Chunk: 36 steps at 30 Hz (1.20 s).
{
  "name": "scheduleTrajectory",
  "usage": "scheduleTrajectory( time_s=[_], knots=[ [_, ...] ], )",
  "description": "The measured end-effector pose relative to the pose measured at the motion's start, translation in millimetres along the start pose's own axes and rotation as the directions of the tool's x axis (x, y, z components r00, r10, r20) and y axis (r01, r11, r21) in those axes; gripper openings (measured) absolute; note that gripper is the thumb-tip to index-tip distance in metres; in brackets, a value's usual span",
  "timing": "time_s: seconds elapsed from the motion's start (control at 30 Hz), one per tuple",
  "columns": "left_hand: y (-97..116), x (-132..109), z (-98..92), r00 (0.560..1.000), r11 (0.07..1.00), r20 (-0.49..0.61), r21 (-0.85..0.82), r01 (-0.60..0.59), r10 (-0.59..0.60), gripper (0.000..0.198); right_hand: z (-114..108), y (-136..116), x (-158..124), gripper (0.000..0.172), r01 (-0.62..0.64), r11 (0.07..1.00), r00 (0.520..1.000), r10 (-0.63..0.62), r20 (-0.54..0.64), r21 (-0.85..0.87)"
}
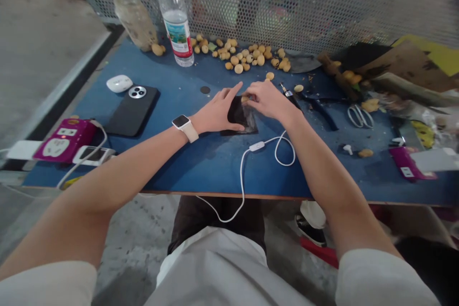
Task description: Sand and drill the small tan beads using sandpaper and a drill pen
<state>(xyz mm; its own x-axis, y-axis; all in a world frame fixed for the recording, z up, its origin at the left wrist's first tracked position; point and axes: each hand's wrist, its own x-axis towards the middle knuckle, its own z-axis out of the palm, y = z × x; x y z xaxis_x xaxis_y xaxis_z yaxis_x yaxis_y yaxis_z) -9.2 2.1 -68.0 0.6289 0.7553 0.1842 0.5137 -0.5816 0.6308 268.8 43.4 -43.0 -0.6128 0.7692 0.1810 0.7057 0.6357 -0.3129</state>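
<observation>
A dark, square sheet [241, 117] with pale dusty smears, like sandpaper, lies on the blue table. My left hand [220, 110] rests over its left side, thumb and index finger stretched wide apart, with a watch on the wrist. At the sheet's upper right, my right hand [265, 99] is closed in a pinch around a small tan gourd-like piece [245, 99], which seems to touch the sheet. The fingers hide much of that piece. Just right of this hand lies a slim black tool with a metal tip [291, 95].
Many tan gourd-like pieces [247, 56] lie along the mesh screen [287, 0]. A water bottle [177, 33] stands behind my left hand; a phone [133, 111] and purple power socket [64, 139] are left. Pliers [322, 112], scissors handles [360, 116] and a white cable [242, 177] are rightward.
</observation>
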Motion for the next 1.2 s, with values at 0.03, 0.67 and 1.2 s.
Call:
scheduleTrajectory(
  time_s=[0.03,0.67,1.2],
  knots=[
    [-0.6,0.1,0.5,1.000,1.000,-0.002,-0.003,-0.001,0.001,0.157,-0.3,0.4,-0.4,0.027,-0.003,1.000,1.000,0.003,-0.027,-0.008],
    [-7.2,0.5,2.6,0.999,0.999,-0.016,-0.024,-0.038,0.038,0.160,7.5,-3.4,4.1,0.029,-0.008,1.000,1.000,0.008,-0.021,0.010],
    [-7.8,3.1,4.6,0.999,0.998,-0.014,-0.056,-0.038,0.038,0.166,10.4,-15.3,3.3,0.036,0.010,1.000,1.000,-0.010,-0.021,-0.007]
  ],
)
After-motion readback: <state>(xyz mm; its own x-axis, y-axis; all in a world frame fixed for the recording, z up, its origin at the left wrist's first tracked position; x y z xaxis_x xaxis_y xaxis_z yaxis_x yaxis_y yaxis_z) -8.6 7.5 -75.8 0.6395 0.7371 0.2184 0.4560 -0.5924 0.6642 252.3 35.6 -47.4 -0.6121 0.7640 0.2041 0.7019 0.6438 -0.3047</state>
